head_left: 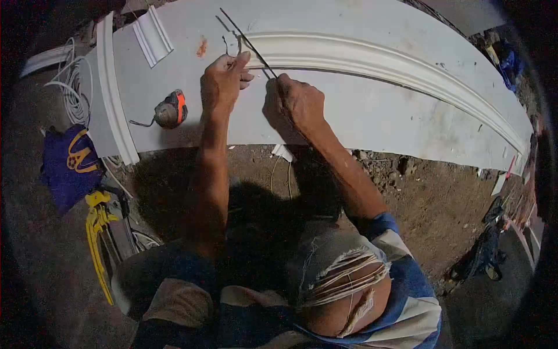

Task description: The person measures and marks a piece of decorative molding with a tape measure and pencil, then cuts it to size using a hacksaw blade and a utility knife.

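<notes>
A long white moulding [349, 53] with a ridged profile lies on the pale board, its left end by my hands. My left hand [222, 81] is closed at that end, thumb and fingers pinching the moulding's edge; the exact contact is partly hidden. In my right hand [301, 102], a fist, is a thin dark saw blade [247, 42]. It slants up and to the left, crossing the moulding close to its end. Left of my left hand rests a tape measure [170, 110] with an orange stripe, its tip sticking out.
The pale board [395, 119] spans the view. A short moulding piece [153, 36] and another moulding strip [113, 87] lie at left. Coiled white cable [75, 96], a purple bag [71, 166] and a yellow-handled tool [97, 232] are on the ground. Rubble [401, 166] borders the board.
</notes>
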Available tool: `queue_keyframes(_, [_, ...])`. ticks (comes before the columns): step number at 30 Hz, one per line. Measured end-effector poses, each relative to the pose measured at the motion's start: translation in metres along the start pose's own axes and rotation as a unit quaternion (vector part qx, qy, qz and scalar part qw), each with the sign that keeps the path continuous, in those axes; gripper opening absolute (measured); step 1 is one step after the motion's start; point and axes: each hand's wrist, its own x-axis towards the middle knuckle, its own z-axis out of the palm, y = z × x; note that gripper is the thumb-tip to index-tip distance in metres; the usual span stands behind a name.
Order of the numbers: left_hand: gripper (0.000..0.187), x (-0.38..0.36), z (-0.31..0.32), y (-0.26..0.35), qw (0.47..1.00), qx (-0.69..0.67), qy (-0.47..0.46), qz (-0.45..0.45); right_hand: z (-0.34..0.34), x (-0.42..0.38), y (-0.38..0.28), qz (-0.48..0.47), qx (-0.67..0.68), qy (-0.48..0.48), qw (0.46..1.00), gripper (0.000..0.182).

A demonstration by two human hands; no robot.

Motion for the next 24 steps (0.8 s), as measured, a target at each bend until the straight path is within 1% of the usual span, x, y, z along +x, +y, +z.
queue_keyframes(2, [0.046, -0.002, 0.0, 0.004, 0.999, 0.045, 0.008, 0.01, -0.003, -0.01, 0.005, 0.003, 0.022, -0.015, 1.0, 0.017])
queue_keyframes(4, [0.046, 0.003, -0.002, 0.002, 0.999, 0.043, 0.002, 0.007, -0.016, -0.034, 0.009, 0.032, 0.059, -0.055, 0.996, 0.018])
queue_keyframes(5, [0.046, 0.005, -0.002, -0.002, 0.999, 0.041, -0.004, -0.008, -0.02, -0.044, 0.006, 0.024, 0.061, -0.016, 0.998, 0.011])
queue_keyframes(6, [0.046, 0.007, -0.002, -0.002, 0.999, 0.037, 0.0, -0.009, -0.02, -0.036, 0.008, 0.02, 0.059, -0.019, 0.998, 0.011])
queue_keyframes(8, [0.046, 0.001, -0.002, -0.004, 0.998, 0.065, 0.005, 0.025, -0.01, -0.022, 0.006, 0.004, 0.004, -0.008, 1.0, 0.01])
queue_keyframes(9, [0.047, -0.001, -0.002, -0.003, 0.999, 0.033, -0.003, 0.018, -0.004, -0.011, 0.004, -0.018, 0.007, 0.02, 1.0, 0.012])
queue_keyframes(10, [0.047, 0.001, 0.0, -0.002, 0.999, 0.033, -0.004, 0.023, -0.001, -0.002, 0.0, -0.007, 0.027, 0.025, 0.999, 0.012])
queue_keyframes(12, [0.048, 0.0, -0.001, 0.0, 0.999, 0.044, 0.008, 0.01, -0.017, -0.007, -0.007, 0.023, 0.078, -0.02, 0.996, 0.012])
queue_keyframes(13, [0.048, -0.001, -0.002, 0.003, 0.997, 0.069, 0.006, 0.013, -0.015, -0.018, -0.002, 0.03, 0.065, -0.007, 0.997, 0.011])
queue_keyframes(14, [0.046, -0.002, -0.001, 0.004, 0.999, 0.043, 0.008, 0.009, -0.012, -0.029, 0.004, 0.036, 0.051, 0.007, 0.998, 0.01])
queue_keyframes(15, [0.045, -0.001, 0.0, 0.004, 1.0, 0.011, -0.001, 0.007, -0.02, -0.037, 0.0, -0.002, 0.086, 0.041, 0.995, 0.012])
queue_keyframes(16, [0.044, -0.001, 0.001, 0.001, 1.0, -0.023, -0.007, 0.002, -0.017, -0.022, 0.002, -0.007, 0.086, 0.037, 0.996, 0.012])
queue_keyframes(17, [0.044, -0.001, -0.001, -0.001, 1.0, -0.024, -0.003, -0.004, -0.007, -0.002, 0.005, 0.003, 0.068, 0.001, 0.998, 0.013])
queue_keyframes(18, [0.045, -0.005, -0.001, -0.007, 1.0, 0.006, -0.002, -0.012, 0.001, -0.002, 0.004, 0.031, 0.053, -0.037, 0.997, 0.015])
queue_keyframes(19, [0.045, 0.001, -0.001, -0.002, 1.0, 0.029, 0.008, 0.001, 0.002, 0.008, -0.002, 0.024, 0.003, -0.047, 0.999, 0.017])
queue_keyframes(20, [0.045, 0.0, -0.002, -0.001, 0.999, 0.031, 0.009, 0.003, 0.001, 0.004, -0.001, 0.023, 0.004, -0.045, 0.999, 0.017])
queue_keyframes(22, [0.046, 0.002, -0.002, -0.002, 1.0, -0.003, -0.01, -0.004, -0.006, -0.012, 0.006, -0.002, 0.034, -0.004, 0.999, 0.016])
queue_keyframes(23, [0.046, -0.002, 0.0, 0.009, 0.999, 0.051, 0.002, -0.017, -0.021, -0.027, 0.003, 0.017, 0.04, -0.027, 0.999, 0.018])
queue_keyframes(24, [0.046, 0.001, -0.003, 0.01, 0.999, 0.05, 0.005, -0.015, -0.023, -0.027, 0.004, 0.013, 0.04, -0.027, 0.999, 0.018])
